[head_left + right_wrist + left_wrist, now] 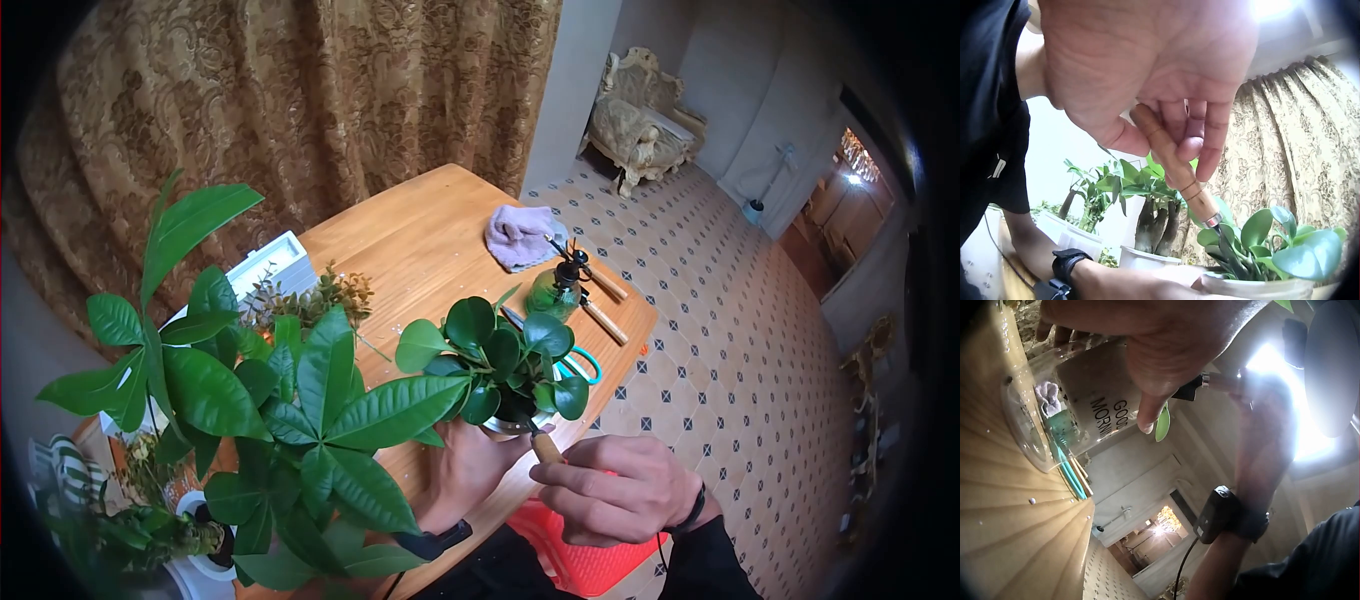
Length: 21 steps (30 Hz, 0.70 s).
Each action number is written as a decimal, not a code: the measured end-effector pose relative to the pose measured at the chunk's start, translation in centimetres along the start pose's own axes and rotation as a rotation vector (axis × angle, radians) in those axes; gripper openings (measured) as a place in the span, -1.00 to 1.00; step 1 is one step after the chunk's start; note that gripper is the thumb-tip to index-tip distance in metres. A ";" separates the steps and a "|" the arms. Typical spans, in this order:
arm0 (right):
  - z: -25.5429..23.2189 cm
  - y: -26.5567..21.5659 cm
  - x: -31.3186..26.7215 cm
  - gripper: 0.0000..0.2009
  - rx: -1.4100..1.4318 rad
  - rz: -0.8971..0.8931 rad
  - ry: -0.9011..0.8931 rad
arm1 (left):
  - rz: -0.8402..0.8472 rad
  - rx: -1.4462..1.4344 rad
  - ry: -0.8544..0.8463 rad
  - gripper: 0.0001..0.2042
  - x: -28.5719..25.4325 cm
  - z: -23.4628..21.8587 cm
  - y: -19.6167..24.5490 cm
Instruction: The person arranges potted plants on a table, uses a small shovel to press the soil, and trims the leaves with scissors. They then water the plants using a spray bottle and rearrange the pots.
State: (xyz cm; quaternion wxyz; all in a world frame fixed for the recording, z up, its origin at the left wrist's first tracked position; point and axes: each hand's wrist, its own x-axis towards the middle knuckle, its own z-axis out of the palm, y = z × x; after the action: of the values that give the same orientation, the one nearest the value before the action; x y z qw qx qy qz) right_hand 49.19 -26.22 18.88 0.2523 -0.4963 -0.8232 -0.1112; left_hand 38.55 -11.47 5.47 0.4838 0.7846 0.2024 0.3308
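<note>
A small potted plant [500, 345] with round, glossy leaves stands at the front of the wooden table, in a clear pot [1029, 434] lettered "GOOD MORNING". My left hand [465, 470] grips this pot around its side, the thumb [1150, 412] lying along the lettered wall. In my right hand [615, 490] is a small garden tool [1175, 165] with a turned wooden handle, pinched between thumb and fingers. Its dark metal blade [1229, 244] points down inside the pot's rim among the stems, and the tip is hidden there.
Large-leaved potted plants [330, 430] crowd the left side. Beyond the small plant are a green spray bottle [550, 297], wooden-handled tools [605, 320], teal-handled scissors [597, 372] and a lilac cloth [520, 238]. A white planter [270, 262] stands at the back left; a red plastic stool [595, 565] is below.
</note>
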 end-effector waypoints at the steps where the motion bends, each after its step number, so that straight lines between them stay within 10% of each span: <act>1: 0.1 0.1 0.0 -0.69 -0.009 -0.011 -0.007 | 0.002 0.000 0.001 -0.72 0.0 0.0 0.0; 21: -0.2 1.1 1.1 -0.83 0.062 -0.060 -0.050 | 0.032 0.050 0.047 -0.82 0.0 0.0 0.1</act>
State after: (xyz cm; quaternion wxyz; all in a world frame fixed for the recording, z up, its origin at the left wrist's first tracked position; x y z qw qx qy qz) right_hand 49.75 -24.95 19.53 0.2435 -0.4661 -0.8468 -0.0806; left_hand 38.52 -11.53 5.55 0.4535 0.7918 0.2092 0.3516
